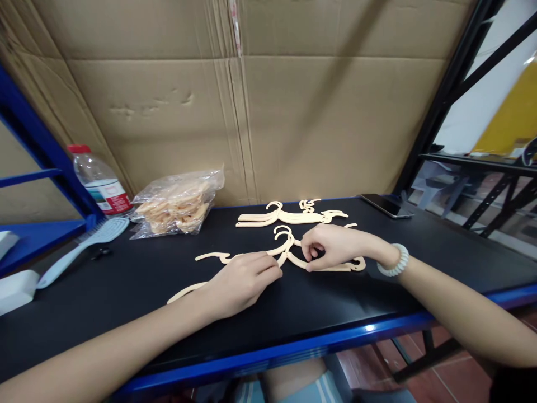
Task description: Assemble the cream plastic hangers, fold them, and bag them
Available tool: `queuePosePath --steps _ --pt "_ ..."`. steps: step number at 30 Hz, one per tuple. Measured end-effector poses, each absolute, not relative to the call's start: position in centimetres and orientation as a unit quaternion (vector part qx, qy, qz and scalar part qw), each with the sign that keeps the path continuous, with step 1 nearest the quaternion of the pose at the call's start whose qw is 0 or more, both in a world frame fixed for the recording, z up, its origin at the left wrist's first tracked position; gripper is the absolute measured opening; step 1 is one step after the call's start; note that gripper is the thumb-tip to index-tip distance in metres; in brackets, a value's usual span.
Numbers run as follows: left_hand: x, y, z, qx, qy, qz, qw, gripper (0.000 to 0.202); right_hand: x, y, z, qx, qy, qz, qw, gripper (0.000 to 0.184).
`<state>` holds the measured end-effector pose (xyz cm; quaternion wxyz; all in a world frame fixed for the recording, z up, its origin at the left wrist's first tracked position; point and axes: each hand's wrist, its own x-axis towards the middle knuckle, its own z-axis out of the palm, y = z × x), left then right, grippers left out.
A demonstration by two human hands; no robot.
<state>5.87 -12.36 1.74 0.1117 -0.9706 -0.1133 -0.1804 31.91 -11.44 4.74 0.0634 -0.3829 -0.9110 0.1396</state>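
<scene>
My two hands are over the near hangers point(298, 261), cream-coloured ones lying on the black bench point(377, 296) in front of me, their hooks pointing away from me. My left hand point(246, 280) lies palm down across their left side, fingers close together and bent, the fingertips at a hanger arm just beside the middle; the thumb is hidden, so I cannot tell whether I am pinching it. My right hand point(332, 246) is half curled over the right side, the thumb tip down at the lower arm and the fingers bent toward it with a small gap between; whether they close on the plastic I cannot tell. A pale coiled band point(394, 262) circles my right wrist. Just behind, the far hangers point(293, 218) lie side by side, with small loose pieces point(308, 206) past them. A clear bag point(178, 204) of cream parts sits to the left, near a red-capped bottle point(103, 184) and a light blue hairbrush point(107, 230). A phone point(386, 206) lies toward the far right.
</scene>
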Motion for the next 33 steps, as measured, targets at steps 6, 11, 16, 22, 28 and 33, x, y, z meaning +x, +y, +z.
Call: queuePosePath --steps 6,11,16,22,28,33 --pt "5.9 -11.9 1.6 -0.967 -0.140 -0.195 0.088 0.024 32.3 -11.4 5.0 -0.408 -0.906 0.103 0.048 0.007" --pt "5.9 -11.2 1.2 -0.949 -0.225 -0.204 0.082 0.025 32.6 -11.1 5.5 -0.444 -0.889 0.083 0.070 0.005" --pt "5.4 -10.3 0.9 -0.935 -0.287 -0.201 0.051 0.026 33.9 -10.7 6.0 -0.472 -0.871 0.070 0.113 0.017" --pt "5.3 -10.0 1.0 -0.929 -0.313 -0.197 0.012 0.024 35.4 -10.1 5.9 -0.472 -0.875 0.087 0.057 0.045" --pt "5.2 -9.8 1.0 -0.926 -0.319 -0.200 0.002 0.022 35.7 -9.0 5.1 -0.464 -0.881 0.092 0.031 0.020" --pt "5.2 -9.6 0.8 -0.924 -0.325 -0.200 0.001 0.024 35.6 -8.6 4.9 -0.461 -0.881 0.088 0.051 0.019"
